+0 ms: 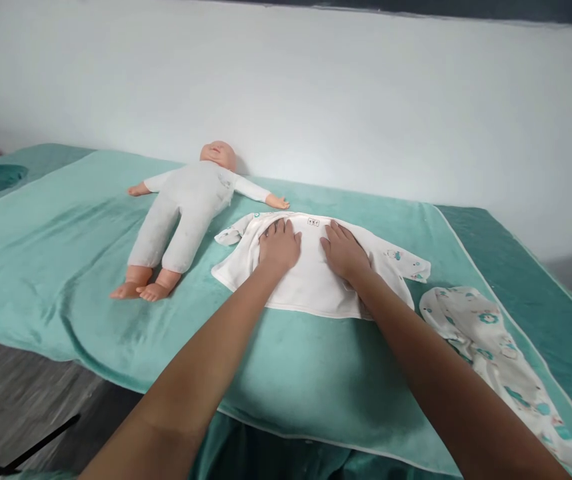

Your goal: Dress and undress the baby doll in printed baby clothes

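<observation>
A white baby shirt [311, 280] lies opened out on the green blanket [346, 373], its plain inner side facing up and a small printed label near the neck. Its patterned sleeves stretch out to either side. My left hand [280, 245] rests flat on the shirt's left half, fingers pointing to the neckline. On the right half, my right hand [345, 251] also lies palm down with its fingers out. Neither hand grips the cloth. To the left of the shirt a baby doll [191, 193] with a white cloth body lies on its back.
White patterned baby trousers [491, 340], partly behind my right forearm, lie at the right. A white wall [286, 87] stands along the back of the bed. Grey floor [16, 387] shows at the lower left, below the bed's front edge.
</observation>
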Motion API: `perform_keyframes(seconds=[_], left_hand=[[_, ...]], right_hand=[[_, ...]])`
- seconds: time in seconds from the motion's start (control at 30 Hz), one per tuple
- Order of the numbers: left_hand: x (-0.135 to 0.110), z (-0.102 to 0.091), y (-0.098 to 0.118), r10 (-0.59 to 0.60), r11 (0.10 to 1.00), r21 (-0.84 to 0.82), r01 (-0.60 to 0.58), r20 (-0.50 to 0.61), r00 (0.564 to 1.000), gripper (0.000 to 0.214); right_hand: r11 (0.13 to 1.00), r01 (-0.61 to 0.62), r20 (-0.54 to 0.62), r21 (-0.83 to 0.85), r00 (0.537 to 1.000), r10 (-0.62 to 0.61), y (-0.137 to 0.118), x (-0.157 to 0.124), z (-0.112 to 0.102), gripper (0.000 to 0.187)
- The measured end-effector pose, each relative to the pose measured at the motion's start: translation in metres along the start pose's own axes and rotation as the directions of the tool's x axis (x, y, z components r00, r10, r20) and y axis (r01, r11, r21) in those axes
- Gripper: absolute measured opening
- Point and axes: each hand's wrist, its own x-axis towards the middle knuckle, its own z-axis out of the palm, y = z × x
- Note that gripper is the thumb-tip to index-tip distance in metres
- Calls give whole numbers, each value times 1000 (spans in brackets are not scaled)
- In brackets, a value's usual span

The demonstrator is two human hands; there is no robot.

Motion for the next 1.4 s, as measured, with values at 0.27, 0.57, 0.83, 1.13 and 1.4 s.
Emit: perform_keyframes(seconds=[0.27, 0.57, 0.83, 1.13, 1.4], left_hand=[[-41, -1, 4, 112, 992, 50, -112, 11, 994, 63], [-110, -21, -32, 232, 951, -160, -266, -201, 952, 46], [-90, -38, -100, -285, 901, -414, 129, -340, 896, 60], [-39, -36, -120, -192, 900, -435, 17, -360, 913, 65], [-75, -43, -100, -147, 944, -324, -52, -559, 816, 46]], right_hand=[[999, 29, 11, -39, 1000, -29, -46, -22, 0, 56], [998, -7, 3, -60, 1000, 7, -63, -92, 0, 63], [996, 1, 15, -89, 1000, 1, -74, -101, 1, 61], [999, 5, -15, -37, 1000, -6, -77, -49, 10, 70], [998, -64, -5, 15, 998, 64, -77, -2, 15, 72]])
